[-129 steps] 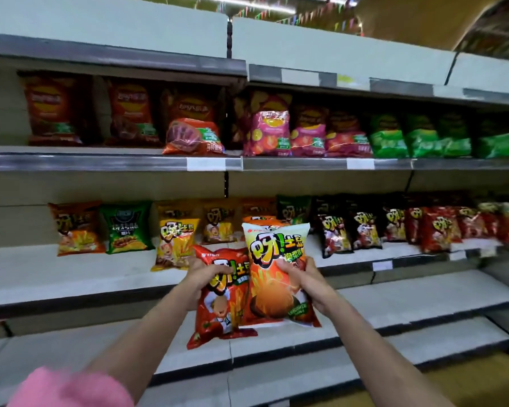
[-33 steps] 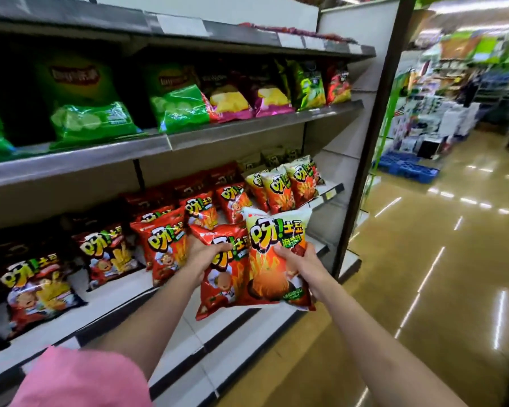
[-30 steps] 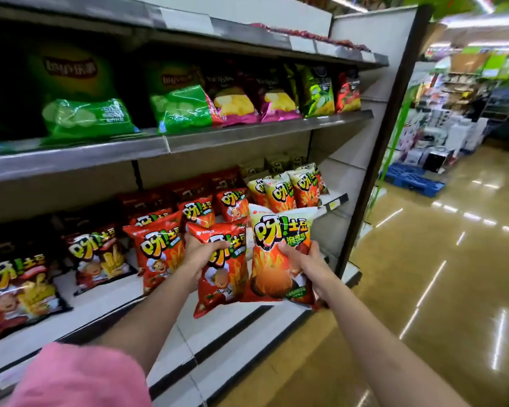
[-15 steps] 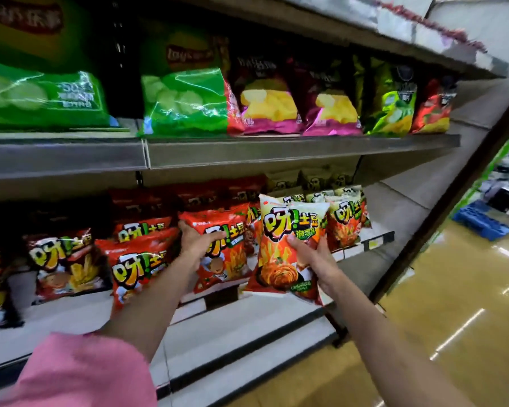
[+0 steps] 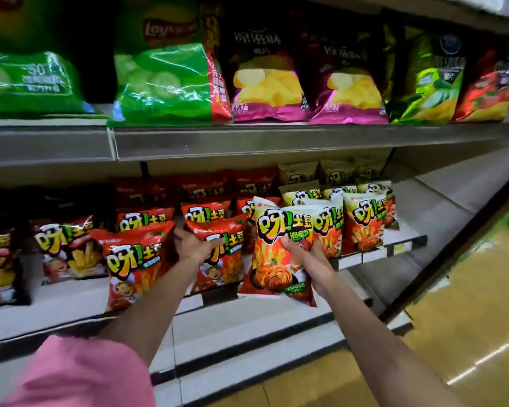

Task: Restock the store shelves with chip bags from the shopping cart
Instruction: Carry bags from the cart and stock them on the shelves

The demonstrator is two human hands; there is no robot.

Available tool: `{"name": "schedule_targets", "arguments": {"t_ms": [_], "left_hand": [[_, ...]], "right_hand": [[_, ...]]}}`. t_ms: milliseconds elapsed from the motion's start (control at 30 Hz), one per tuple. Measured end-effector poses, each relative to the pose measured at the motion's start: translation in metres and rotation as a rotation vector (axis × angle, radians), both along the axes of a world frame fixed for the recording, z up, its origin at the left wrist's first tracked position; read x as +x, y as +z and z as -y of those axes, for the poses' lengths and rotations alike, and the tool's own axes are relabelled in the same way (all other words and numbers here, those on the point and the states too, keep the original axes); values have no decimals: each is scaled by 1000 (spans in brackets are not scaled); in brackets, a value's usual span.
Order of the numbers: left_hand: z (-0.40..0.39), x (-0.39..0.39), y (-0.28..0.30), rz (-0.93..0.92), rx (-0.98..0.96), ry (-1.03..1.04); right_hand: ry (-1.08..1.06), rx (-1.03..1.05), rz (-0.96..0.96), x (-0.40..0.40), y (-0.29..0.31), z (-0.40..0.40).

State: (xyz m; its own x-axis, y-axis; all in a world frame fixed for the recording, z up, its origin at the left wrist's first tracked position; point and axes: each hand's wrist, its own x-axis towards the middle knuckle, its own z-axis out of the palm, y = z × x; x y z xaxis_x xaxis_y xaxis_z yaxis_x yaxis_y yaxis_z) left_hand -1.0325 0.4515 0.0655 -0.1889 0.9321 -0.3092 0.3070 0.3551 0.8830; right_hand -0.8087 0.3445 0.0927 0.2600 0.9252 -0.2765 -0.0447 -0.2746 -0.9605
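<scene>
Starting at my left, the left hand (image 5: 193, 245) has its grip curled tight over the upper edge of the red chip bag (image 5: 221, 254), thumb across the front, and the bag hangs upright at the lip of the middle shelf (image 5: 71, 301), in front of the red row (image 5: 143, 218) it matches. I would ease it back and down until its bottom seam sits flat on the shelf board, label facing out, and only then loosen the fingers, since these puffed bags tip forward easily; the leaning red bag (image 5: 135, 265) just beside it looks ready to topple if I brush it. Moving right, the right hand (image 5: 304, 255) pinches the pale-topped orange bag (image 5: 276, 248) round its middle, holding it upright just off the shelf edge, touching or nearly touching the matching pale bags (image 5: 363, 224). I judge its slot is at the near end of that row, so I would slide it in square against its neighbour rather than drop it, keeping clear of the price strip (image 5: 394, 249). The cart is out of sight.
</scene>
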Motion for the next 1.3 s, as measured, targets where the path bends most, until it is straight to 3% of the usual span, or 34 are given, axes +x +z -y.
{"name": "schedule_targets", "arguments": {"t_ms": [433,533,767,933,1100,1300], "left_hand": [[39,50,58,-150,57,252],[43,78,64,-89,127,267],[66,180,72,203,213,15],[98,263,73,315,59,-327],[119,337,64,303,-27,-589],[117,416,63,344,-25,-662]], "right_hand": [[250,72,31,44,27,-15],[259,77,32,69,32,-8],[213,121,-3,158,41,24],[135,140,-43,230,35,55],[70,125,-90,286,36,94],[-34,90,-61,361,31,91]]}}
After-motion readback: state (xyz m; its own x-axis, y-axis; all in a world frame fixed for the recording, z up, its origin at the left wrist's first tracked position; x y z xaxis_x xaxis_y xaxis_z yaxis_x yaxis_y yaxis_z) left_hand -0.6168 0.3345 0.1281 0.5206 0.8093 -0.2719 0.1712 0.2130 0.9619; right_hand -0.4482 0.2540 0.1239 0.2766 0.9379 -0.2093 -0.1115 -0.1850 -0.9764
